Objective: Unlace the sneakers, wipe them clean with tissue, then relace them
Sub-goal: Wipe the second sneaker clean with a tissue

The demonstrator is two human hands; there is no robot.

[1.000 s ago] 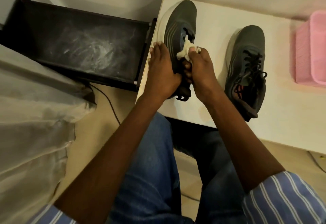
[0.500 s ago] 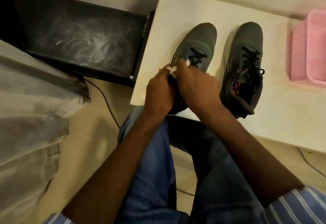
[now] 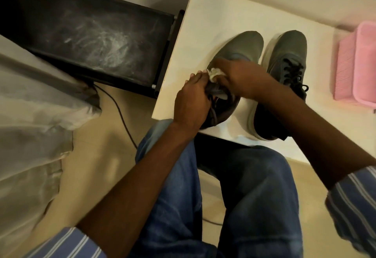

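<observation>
At the near-left corner of the table: I am seeing both hands working on 1 sneaker.
Left hand: I am reading it as curling round the heel collar of the left sneaker, steadying it, fingertips up near the tongue.
Right hand: it is pinching a crumpled tissue against the shoe's throat, fingers bent over the wad.
Handling, sneaker: I am judging it light, with a soft upper that is giving under the grip and a stiffer sole; the heel collar or the sole edge is looking like the firm place to hold.
Handling, tissue: thin and likely to tear or shed, so I am expecting it to need a bunched pinch, not a flat palm.
Position: the held shoe is sitting toe away from me, heel at the table edge, just beside the right sneaker.
Laces: the right sneaker is showing black laces; on the held one I cannot tell, as the hands are covering them.
Surroundings: a pink basket is standing well apart at the right, and a dusty black case is lying left of the table.
</observation>
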